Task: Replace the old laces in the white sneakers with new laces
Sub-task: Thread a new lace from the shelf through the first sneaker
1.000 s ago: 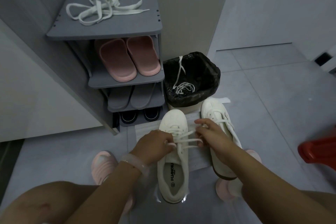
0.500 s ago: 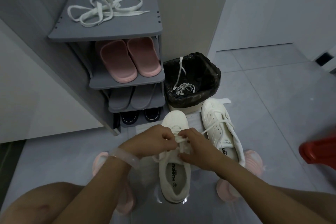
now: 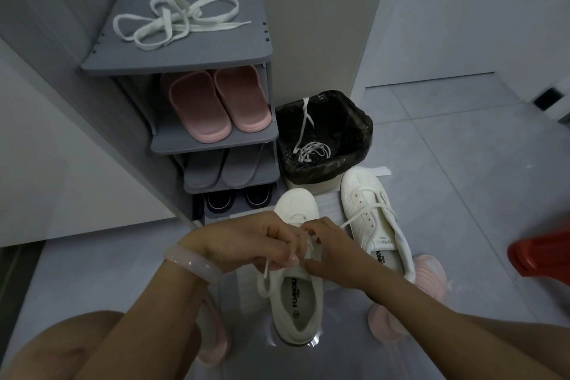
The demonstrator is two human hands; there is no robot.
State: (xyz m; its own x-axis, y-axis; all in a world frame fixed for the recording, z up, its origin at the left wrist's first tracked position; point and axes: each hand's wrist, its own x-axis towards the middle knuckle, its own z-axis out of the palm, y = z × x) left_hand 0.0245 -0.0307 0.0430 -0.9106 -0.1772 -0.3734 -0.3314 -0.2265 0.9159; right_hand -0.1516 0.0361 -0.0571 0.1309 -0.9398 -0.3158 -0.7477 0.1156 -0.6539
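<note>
At lower centre, the lace (image 3: 266,265) of the near sneaker (image 3: 297,293) is pinched by the left hand (image 3: 259,241) and right hand (image 3: 327,244); slack could be lost and the knot loosened if either pinch slips.

A white sneaker (image 3: 296,296) lies on the floor with dark brand lettering printed on its insole; it seems to read "HUANQIU", with a small round logo beneath. A second white sneaker (image 3: 374,219) beside it carries similar lettering on its insole and tongue, too small and skewed to read fully.
</note>
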